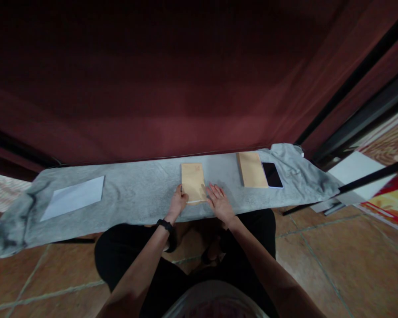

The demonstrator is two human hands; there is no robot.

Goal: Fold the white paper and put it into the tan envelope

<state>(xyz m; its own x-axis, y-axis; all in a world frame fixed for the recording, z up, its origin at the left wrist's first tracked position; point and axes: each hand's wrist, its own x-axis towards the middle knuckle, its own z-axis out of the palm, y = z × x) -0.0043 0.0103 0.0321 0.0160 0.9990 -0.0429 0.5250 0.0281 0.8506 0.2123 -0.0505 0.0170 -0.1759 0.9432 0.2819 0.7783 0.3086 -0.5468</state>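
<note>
A tan paper envelope (pixel 193 182) lies on the cloth-covered table right in front of me, with a small reddish mark near its top right corner and a pale strip along its near edge. My left hand (pixel 178 199) is closed on its lower left edge, the thumb lying on top. At the lower right edge, my right hand (pixel 220 202) rests palm down with fingers stretched out, the fingertips beside the paper. A stack of similar tan envelopes (pixel 252 170) sits farther right.
A dark-screened phone (pixel 272 175) lies against the envelope stack's right side. White paper sheets (pixel 73 197) are at the left. A grey cloth (pixel 135 187) covers the narrow table, and a dark red curtain (pixel 172 97) hangs behind it. A metal bar (pixel 374 179) stands at the right.
</note>
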